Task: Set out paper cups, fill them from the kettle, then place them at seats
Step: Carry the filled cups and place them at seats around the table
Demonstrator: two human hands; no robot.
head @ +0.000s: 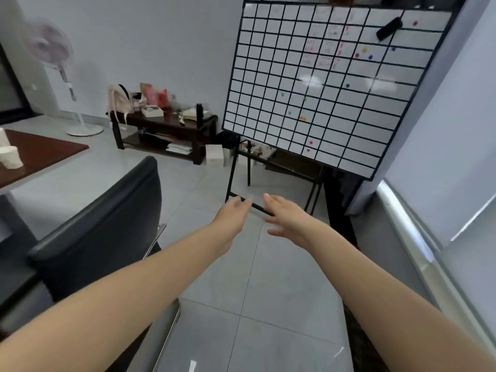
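Two white paper cups (pixel 10 156) stand on the brown bench (pixel 45 154) at far left, well apart from both hands. Left hand (pixel 233 214) and right hand (pixel 285 216) reach forward over the tiled floor (pixel 268 291), fingers loose, holding nothing. A black chair (pixel 107 224) stands between; a gridded whiteboard (pixel 322 84) stands ahead.

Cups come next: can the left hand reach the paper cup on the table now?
Probably not: left hand is over the floor; the paper cup sits far left, beyond the black chair.

Both forearms show bare, as do the left hand (pixel 231 214) and right hand (pixel 285 216).
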